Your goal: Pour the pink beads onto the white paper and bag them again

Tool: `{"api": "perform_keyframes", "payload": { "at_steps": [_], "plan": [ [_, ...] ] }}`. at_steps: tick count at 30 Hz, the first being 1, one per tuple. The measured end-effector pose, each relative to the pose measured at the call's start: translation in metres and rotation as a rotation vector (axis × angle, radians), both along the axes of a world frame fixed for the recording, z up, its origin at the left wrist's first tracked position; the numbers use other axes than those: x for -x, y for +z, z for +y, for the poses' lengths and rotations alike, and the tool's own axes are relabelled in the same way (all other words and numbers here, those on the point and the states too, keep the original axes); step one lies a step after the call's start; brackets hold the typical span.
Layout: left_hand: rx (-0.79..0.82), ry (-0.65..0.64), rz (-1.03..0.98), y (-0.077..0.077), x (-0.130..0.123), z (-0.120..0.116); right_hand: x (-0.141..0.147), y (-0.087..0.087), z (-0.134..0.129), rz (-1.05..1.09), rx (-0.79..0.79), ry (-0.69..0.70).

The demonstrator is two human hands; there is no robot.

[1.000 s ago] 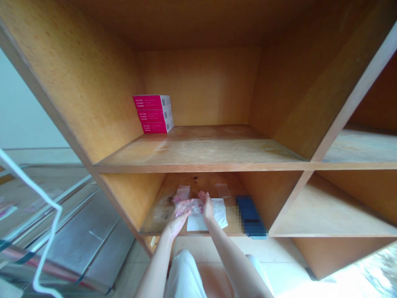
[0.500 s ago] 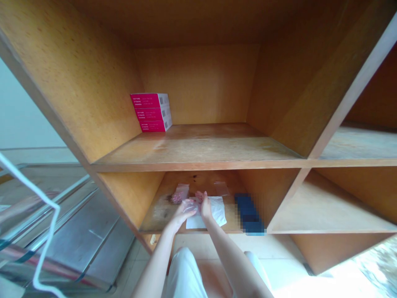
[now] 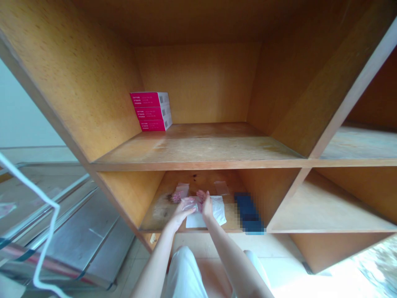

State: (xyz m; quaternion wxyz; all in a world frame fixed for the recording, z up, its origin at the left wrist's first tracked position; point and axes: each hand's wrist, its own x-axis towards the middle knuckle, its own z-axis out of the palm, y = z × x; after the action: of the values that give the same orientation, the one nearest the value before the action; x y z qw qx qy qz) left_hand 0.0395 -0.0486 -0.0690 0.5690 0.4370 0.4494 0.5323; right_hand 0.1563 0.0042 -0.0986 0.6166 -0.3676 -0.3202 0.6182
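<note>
In the lower compartment of the wooden cabinet, the clear plastic bag (image 3: 190,204) is held between the person's two hands above the lower shelf (image 3: 158,215), over the left part of a white sheet (image 3: 218,210) near the front edge. The left hand (image 3: 180,214) is nearer, its fingers and thumb curled around the bag; the bag's long axis appears to run roughly left to right, towards the right hand (image 3: 206,207). That hand stands at its right end, fingers extended; whether they pinch the film cannot be told. A bag of small pink pieces (image 3: 179,195) lies beyond the left hand, towards the shelf's back left corner, and a flat clear bag (image 3: 221,188) lies near the back edge, right of the middle.
</note>
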Motion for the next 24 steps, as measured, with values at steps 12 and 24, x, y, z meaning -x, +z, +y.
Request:
{"api": "perform_keyframes", "payload": {
  "at_steps": [12, 24],
  "plan": [
    [-0.026, 0.028, -0.003, 0.006, 0.003, -0.005, -0.005, 0.0, 0.008, 0.181, 0.03, -0.031],
    [-0.08, 0.106, -0.153, 0.022, -0.007, -0.014, -0.019, 0.015, 0.01, 0.347, 0.043, -0.049]
  ]
}}
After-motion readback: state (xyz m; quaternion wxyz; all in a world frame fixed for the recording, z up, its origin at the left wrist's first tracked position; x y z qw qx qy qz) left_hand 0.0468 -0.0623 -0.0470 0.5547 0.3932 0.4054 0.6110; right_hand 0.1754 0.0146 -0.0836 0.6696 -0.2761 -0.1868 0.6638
